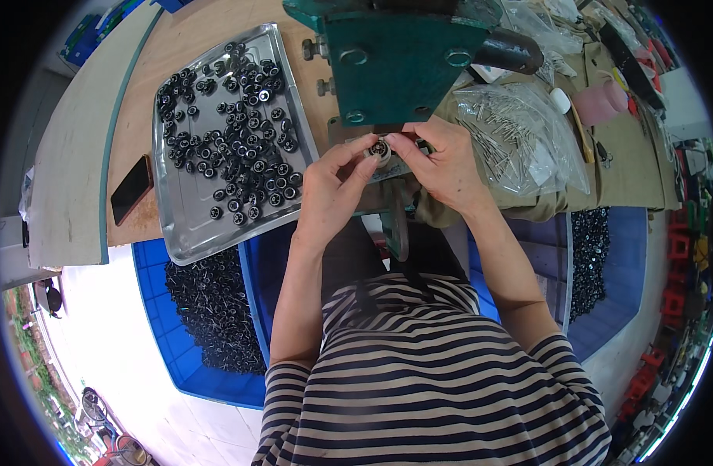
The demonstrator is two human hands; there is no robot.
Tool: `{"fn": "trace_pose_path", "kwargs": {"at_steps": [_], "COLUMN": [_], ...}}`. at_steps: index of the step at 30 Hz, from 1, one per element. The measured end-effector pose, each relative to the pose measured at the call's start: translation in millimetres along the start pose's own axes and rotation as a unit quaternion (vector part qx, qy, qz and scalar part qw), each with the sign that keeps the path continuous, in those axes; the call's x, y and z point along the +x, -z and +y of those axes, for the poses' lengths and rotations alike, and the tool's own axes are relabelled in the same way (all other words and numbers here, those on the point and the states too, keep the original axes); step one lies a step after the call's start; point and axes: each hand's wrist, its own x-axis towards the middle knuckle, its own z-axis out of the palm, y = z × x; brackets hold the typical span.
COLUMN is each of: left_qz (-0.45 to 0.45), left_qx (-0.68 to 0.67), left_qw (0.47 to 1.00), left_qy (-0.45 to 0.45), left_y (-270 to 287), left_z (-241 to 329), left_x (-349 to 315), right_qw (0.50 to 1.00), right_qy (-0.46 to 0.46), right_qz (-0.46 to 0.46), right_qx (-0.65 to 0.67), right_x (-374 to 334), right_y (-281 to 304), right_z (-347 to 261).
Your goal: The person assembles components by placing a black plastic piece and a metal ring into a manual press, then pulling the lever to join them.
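Note:
Under the green press (pixel 403 66), a small round wheel-like part (pixel 379 148) with a dark spoked centre and a pale rim sits between my hands. My left hand (pixel 331 189) pinches it from the left with thumb and index finger. From the right, my right hand (pixel 443 165) closes its thumb and fingertips on the same part. Whether it also rests on the press's seat is hidden by my fingers. To the left, a metal tray (pixel 187 225) carries many small black wheels (pixel 234 147) with shiny rims.
A phone (pixel 131 190) lies left of the tray. Right of the press is a clear bag (pixel 554 167) of thin metal pins, near a pink cup (pixel 601 102). Below the bench, a left blue bin (pixel 158 311) and a right blue bin (pixel 624 272) hold dark small parts.

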Motion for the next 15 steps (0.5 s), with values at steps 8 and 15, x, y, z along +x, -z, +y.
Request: {"fn": "trace_pose_path", "kwargs": {"at_steps": [8, 15], "left_qz": [0.032, 0.055], "left_qx": [0.104, 0.082], "left_qw": [0.989, 0.992], "left_qy": [-0.097, -0.076], "left_y": [-1.0, -4.8], "left_z": [14.4, 14.6], "left_x": [5.3, 7.3], "right_qw": [1.000, 0.998], "right_qy": [-0.004, -0.067], "right_qz": [-0.006, -0.005], "right_qx": [-0.025, 0.001], "right_x": [0.2, -5.0], "right_y": [-5.7, -8.1], "right_z": [-1.9, 7.7]}}
